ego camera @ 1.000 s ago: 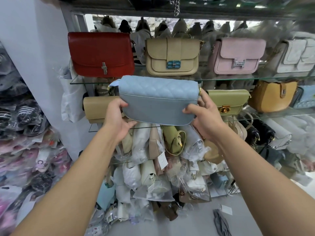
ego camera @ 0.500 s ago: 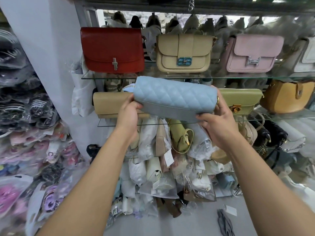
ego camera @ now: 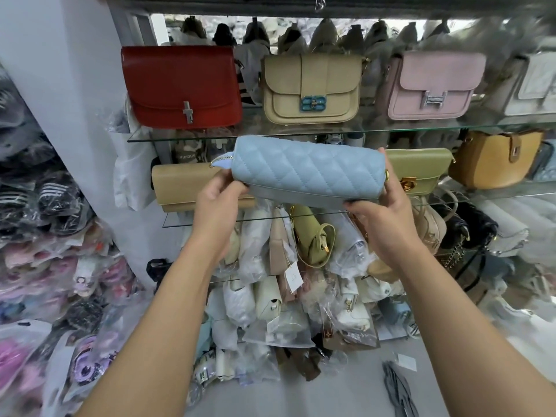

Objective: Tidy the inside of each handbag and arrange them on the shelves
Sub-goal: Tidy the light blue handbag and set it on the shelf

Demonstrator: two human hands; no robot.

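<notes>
Blue bag (ego camera: pixel 307 170) held in air before middle shelf (ego camera: pixel 496 194), across gap between tan bag (ego camera: pixel 180 185) and olive bag (ego camera: pixel 418 173). Left hand (ego camera: pixel 216 203) grips left end, fingers (ego camera: pixel 224 183) curled round it. Right hand (ego camera: pixel 382 212) grips right end, thumb on top. Versus a second ago: bag rolled toward camera, quilted top now showing, plain side nearly hidden.

One bit of print comes through: pale capitals, roughly "HIPDU", the start cut off, on a wrapped item (ego camera: pixel 187 155) just under the upper glass shelf (ego camera: pixel 301 135). The pink bag (ego camera: pixel 433 82) wears a silver H-shaped clasp (ego camera: pixel 434 99). White paper tags (ego camera: pixel 293 276) hang among the bagged stock below, and their print is too small to read.
</notes>
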